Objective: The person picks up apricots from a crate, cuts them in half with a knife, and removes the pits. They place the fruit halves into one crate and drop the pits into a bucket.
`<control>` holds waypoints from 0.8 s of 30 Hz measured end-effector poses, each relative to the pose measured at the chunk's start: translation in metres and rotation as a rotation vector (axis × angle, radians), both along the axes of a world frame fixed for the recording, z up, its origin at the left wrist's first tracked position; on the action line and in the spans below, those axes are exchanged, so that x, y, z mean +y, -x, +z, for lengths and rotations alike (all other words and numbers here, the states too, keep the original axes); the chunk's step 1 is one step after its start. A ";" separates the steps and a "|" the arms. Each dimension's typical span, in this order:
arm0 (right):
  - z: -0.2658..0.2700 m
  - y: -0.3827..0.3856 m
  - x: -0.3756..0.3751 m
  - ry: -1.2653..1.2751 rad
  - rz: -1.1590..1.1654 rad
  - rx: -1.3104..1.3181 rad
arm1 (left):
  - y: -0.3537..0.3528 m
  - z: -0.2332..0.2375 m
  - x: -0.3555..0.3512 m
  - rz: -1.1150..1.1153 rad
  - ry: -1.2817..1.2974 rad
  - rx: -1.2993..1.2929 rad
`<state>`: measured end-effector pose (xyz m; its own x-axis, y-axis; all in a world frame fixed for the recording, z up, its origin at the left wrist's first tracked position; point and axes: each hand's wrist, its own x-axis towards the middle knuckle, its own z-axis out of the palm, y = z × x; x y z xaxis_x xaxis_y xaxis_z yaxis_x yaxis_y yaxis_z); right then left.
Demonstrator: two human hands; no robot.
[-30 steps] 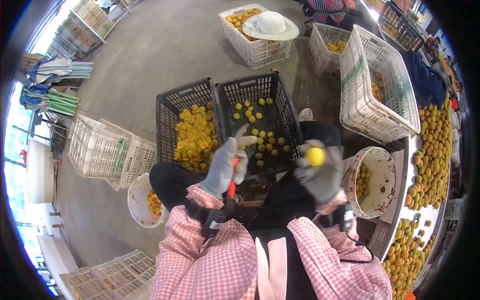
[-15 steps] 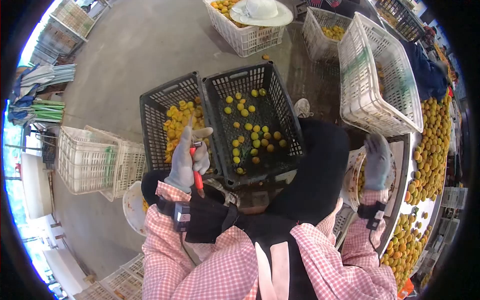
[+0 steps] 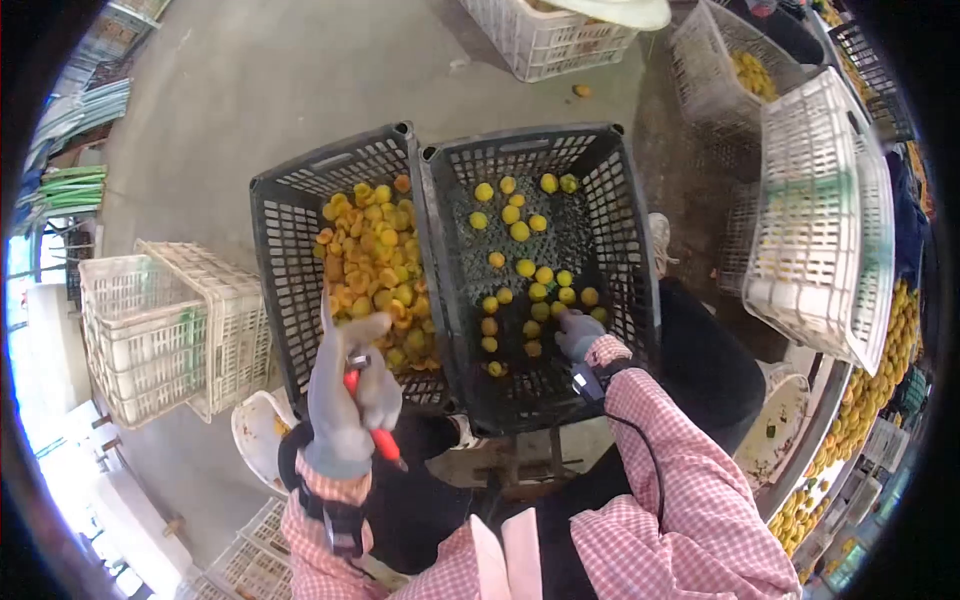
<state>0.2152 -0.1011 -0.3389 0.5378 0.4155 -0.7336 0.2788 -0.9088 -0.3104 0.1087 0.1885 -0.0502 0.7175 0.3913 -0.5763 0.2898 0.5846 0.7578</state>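
My gloved left hand (image 3: 345, 390) is closed around a red-handled tool (image 3: 385, 443), at the near edge of the left black crate (image 3: 285, 290). Halved yellow-orange apricots (image 3: 375, 250) are heaped in that crate. My gloved right hand (image 3: 578, 336) is down inside the right black crate (image 3: 500, 390), at its near right part. Its fingertips are right at an apricot (image 3: 558, 309) and mostly hidden under the hand. Several whole yellow and greenish apricots (image 3: 519, 231) lie scattered over that crate's wet dark floor.
White crates (image 3: 140, 330) stand on the left, with a white basin (image 3: 262, 435) near them. A large white crate (image 3: 820, 220) leans at the right, beside another basin (image 3: 780, 425) and a table of apricots (image 3: 870, 400). A hat (image 3: 625, 10) rests on the far crate (image 3: 550, 45).
My right hand has moved from the basin at the right into the right black crate. My left hand still holds the red-handled tool. The view has shifted, bringing the black crates closer.
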 end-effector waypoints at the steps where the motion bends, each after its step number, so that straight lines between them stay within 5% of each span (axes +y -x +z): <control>1: -0.011 0.002 0.001 -0.019 -0.005 -0.105 | -0.001 -0.001 0.000 0.000 0.003 0.021; 5: -0.042 -0.003 0.020 -0.094 0.160 -0.120 | -0.008 -0.004 -0.002 -0.014 -0.020 0.103; 7: -0.041 -0.007 0.045 0.072 -0.224 -0.061 | -0.005 -0.014 0.001 -0.026 0.051 0.049; 11: -0.069 -0.023 0.059 0.219 -0.385 0.046 | -0.007 -0.021 0.004 -0.040 0.126 0.065; 14: -0.075 -0.037 0.046 0.197 0.057 0.065 | -0.008 -0.026 0.001 -0.095 0.062 0.034; 16: -0.063 -0.051 0.036 -0.133 0.219 0.241 | -0.007 -0.024 0.000 -0.099 0.069 0.044; 18: -0.049 -0.052 0.034 -0.158 0.017 0.420 | -0.007 -0.023 -0.001 -0.103 0.068 0.044; 20: -0.037 -0.046 0.029 -0.650 -0.601 1.017 | -0.004 -0.022 0.000 -0.126 0.093 0.025; 24: 0.009 -0.042 0.043 -0.997 -0.906 1.293 | 0.006 -0.021 0.003 -0.094 0.185 0.062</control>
